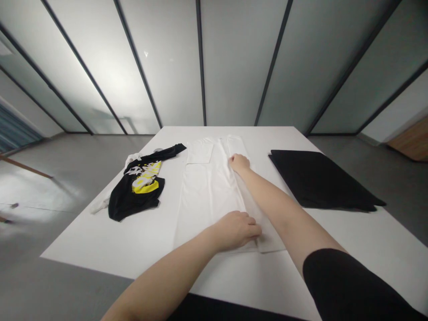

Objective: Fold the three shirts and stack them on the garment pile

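A white T-shirt [207, 191] lies spread lengthwise on the table, with one short sleeve laid flat at its far left. A long fold line runs down its right side. My right hand [240, 162] is at the far part of this line, its fingers closed on the fabric. Nearer to me, my left hand [236, 229] pinches the same line close to the hem. A strip of the shirt extends to the right of both hands. The fingertips are partly hidden.
White table [150, 249] under everything. On the left lies a crumpled black shirt [122, 198] with a yellow and white print, some white cloth [100, 205] beside it. A flat black folded cloth [321, 178] lies on the right. Frosted glass panels [230, 62] stand behind.
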The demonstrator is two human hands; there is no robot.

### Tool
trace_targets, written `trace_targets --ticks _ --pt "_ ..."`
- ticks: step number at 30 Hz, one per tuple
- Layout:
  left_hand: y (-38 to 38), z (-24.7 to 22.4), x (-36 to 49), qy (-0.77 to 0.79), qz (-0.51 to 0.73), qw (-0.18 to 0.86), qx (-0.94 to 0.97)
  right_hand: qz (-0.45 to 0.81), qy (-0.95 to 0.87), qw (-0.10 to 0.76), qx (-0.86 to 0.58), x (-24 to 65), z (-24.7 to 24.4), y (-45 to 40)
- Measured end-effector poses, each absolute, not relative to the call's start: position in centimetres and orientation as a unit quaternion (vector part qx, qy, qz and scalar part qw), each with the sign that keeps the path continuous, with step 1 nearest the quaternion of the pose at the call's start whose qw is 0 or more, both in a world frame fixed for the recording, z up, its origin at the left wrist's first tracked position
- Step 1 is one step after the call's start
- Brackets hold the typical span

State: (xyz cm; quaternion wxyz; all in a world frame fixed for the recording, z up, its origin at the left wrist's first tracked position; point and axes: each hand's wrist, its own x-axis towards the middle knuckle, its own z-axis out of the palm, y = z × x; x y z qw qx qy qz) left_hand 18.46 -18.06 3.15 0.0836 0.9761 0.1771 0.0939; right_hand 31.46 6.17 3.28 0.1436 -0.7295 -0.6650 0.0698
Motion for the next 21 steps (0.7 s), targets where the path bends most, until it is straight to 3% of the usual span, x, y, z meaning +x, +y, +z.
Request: trace_targets --ticks 9,17,21 --pt "-18.3 4.0 17.7 0.183 0.102 0.109 0.972 0.055 -0.712 0.138 -0.686 32.9 1.8 3.6" --pt "-18.4 4.0 17.6 0.366 0.063 0.061 0.926 0.055 -0.734 0.120 -0.666 33.2 2.1 2.3" --pt "-18.7 4.0 17.6 0.331 0.073 0.082 0.937 0.065 -0.711 0.114 -0.691 32.9 2.5 2.4"
